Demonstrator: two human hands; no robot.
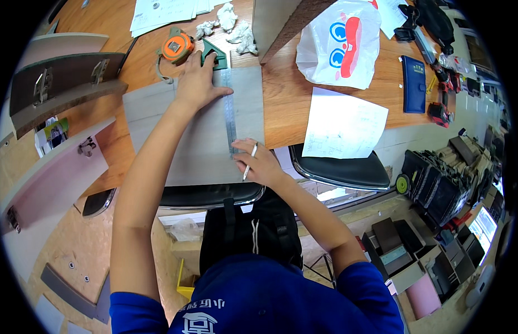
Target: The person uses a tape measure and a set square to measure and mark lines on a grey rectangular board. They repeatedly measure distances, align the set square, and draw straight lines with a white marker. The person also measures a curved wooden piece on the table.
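A grey wood-grain board (192, 133) lies flat at the near edge of the table. On it sits a try square with a green handle (215, 59), its metal ruled blade (229, 114) running toward me. My left hand (196, 84) is spread over the square, fingers at the handle and thumb across the blade. Beside the blade's near end, my right hand (258, 163) rests on the board with a slim white pen (250, 157) between its fingers. The pen points down toward the board's near edge; whether its tip touches is too small to tell.
An orange tape measure (177, 47) and crumpled white paper (243, 39) lie beyond the board. An upright panel (278, 25), plastic bag (342, 47), written sheet (345, 122) and blue notebook (414, 84) are rightward. Hinged panels (64, 83) stand left; black chairs (342, 170) sit below.
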